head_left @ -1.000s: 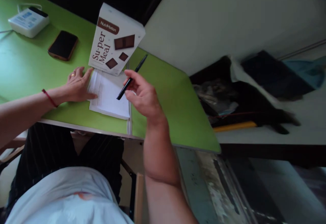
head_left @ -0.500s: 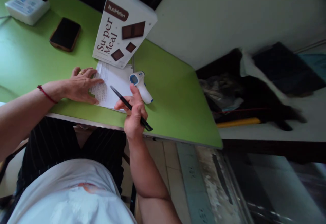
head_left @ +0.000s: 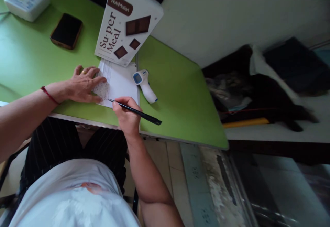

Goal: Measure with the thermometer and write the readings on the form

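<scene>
**Pen tip down on the paper**

Right hand (head_left: 127, 117) closed around a black pen (head_left: 135, 111), tip at the near edge of the white sheet (head_left: 121, 82). Left hand (head_left: 84, 84) flat on the sheet's left side. Just right – a white thermometer (head_left: 144, 86). Beyond, a Su-per Meal box (head_left: 126, 24); far left on the green table (head_left: 180, 93) – a dark phone (head_left: 66, 31).

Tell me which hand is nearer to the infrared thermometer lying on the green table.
Right. The right hand, holding a black pen, sits just below-left of the infrared thermometer, not touching it. The left hand rests flat on the paper's far left side.
</scene>
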